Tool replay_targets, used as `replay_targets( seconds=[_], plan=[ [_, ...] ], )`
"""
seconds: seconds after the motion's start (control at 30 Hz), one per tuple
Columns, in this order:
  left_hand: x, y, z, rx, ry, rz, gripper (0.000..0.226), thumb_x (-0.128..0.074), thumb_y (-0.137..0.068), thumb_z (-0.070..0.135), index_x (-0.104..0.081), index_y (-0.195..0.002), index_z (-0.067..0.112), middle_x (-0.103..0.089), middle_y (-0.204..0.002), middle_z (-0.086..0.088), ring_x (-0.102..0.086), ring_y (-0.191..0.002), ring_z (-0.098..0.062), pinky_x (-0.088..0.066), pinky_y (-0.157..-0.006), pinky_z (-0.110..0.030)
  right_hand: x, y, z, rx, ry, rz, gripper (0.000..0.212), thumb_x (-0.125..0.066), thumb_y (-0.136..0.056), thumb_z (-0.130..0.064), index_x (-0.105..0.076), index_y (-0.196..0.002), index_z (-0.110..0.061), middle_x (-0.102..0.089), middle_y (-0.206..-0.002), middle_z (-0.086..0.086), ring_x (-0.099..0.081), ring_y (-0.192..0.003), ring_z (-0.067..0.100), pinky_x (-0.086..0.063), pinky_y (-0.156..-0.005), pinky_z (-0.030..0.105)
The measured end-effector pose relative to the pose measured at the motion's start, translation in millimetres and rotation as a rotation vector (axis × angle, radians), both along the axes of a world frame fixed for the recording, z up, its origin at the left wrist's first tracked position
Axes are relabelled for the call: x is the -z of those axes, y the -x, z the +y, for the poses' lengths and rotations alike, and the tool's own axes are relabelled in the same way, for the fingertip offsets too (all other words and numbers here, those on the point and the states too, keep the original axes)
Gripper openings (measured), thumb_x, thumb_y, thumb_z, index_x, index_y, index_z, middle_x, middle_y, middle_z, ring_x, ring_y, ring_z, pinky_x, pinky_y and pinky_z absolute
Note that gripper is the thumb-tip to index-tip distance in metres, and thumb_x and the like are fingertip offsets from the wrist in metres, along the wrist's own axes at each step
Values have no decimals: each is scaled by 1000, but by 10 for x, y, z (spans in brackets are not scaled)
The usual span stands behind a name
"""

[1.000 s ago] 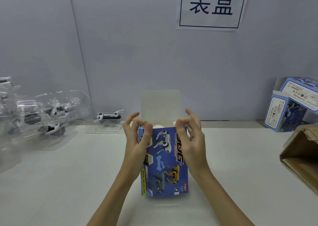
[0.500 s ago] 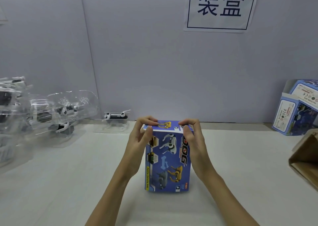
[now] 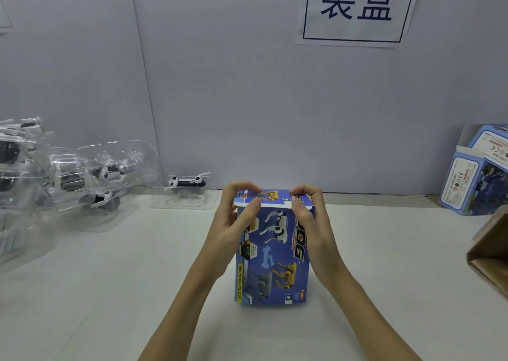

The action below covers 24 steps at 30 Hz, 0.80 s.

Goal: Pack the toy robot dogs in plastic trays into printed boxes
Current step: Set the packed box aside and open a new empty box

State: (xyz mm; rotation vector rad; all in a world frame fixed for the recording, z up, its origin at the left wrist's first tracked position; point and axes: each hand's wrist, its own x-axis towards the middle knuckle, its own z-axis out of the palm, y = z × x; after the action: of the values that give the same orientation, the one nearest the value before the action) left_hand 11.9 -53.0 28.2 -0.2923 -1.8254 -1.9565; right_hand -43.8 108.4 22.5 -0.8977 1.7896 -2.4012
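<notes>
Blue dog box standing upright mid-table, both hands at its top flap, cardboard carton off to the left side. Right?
One thing is off: the brown cardboard carton is at the right edge of the table, not the left, per the head view. The rest holds: the blue dog box stands upright mid-table, left hand and right hand at its top flap.

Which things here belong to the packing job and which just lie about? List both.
Job: blue printed box, held by left hand and right hand; toy dog in tray; stacked trays; packed boxes.
Lying about: wall sign; cardboard carton.

hands [image 3: 275, 223] gripping printed box [image 3: 275, 264], white table [image 3: 110, 292]
</notes>
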Motion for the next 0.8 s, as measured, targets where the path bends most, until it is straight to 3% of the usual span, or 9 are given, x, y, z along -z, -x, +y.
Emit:
replay_targets(
  seconds=[0.1,0.2,0.3,0.47,0.57,0.63,0.7,0.8],
  plan=[
    [20,26,-22,-15,29,43,27,-60,-102,35,-51,-124,21,-68,-124,0,-73,-110,-32,-65,-71,-37,27,19,-7,2,-18,47,26,-55,-104,-35,-48,-127,-25,-65,-122,5,-70,-114,28,-63,-65,30],
    [65,60,-37,-57,34,95,23,-56,-102,25,-52,-122,14,-61,-130,2,-67,-119,-34,-65,-76,-42,24,45,-16,15,-59,80,26,-48,-102,-31,-49,-126,-25,-68,-117,-1,-71,-111,27,-64,-66,32],
    [72,76,-29,-46,-14,103,27,-61,-98,35,-56,-118,17,-61,-131,2,-66,-121,-33,-63,-74,-35,24,53,13,-20,-61,57,26,-49,-101,-32,-50,-125,-25,-70,-117,-5,-72,-112,23,-61,-67,24],
    [115,109,-13,-58,-39,117,18,-58,-102,36,-57,-117,26,-64,-127,1,-69,-117,-30,-64,-74,-35,24,60,2,-18,-50,57,28,-47,-102,-35,-48,-130,-30,-70,-117,-2,-73,-110,26,-62,-66,26],
    [111,132,62,-199,-19,128,38,-66,-95,52,-45,-123,36,-56,-137,9,-69,-116,-19,-64,-80,-41,32,43,-26,67,2,47,36,-54,-96,-40,-39,-128,-31,-69,-113,5,-76,-97,26,-62,-63,29],
    [128,146,85,-271,-58,112,53,-71,-85,56,-39,-120,32,-54,-133,20,-71,-110,-12,-63,-82,-47,53,30,-47,112,23,35,37,-58,-92,-40,-36,-119,-28,-65,-117,13,-77,-92,26,-61,-59,28],
    [143,148,82,-248,-43,129,43,-68,-91,52,-42,-119,34,-61,-120,29,-72,-107,-11,-64,-76,-42,55,24,-46,116,-1,73,32,-58,-93,-37,-39,-118,-29,-62,-122,11,-77,-95,24,-61,-59,27],
    [140,131,13,-204,50,166,27,-58,-98,46,-58,-124,40,-51,-135,22,-61,-129,-16,-63,-80,-35,16,53,47,70,-126,193,30,-58,-96,-35,-52,-124,-39,-62,-129,0,-75,-104,20,-63,-62,30]
  ],
)
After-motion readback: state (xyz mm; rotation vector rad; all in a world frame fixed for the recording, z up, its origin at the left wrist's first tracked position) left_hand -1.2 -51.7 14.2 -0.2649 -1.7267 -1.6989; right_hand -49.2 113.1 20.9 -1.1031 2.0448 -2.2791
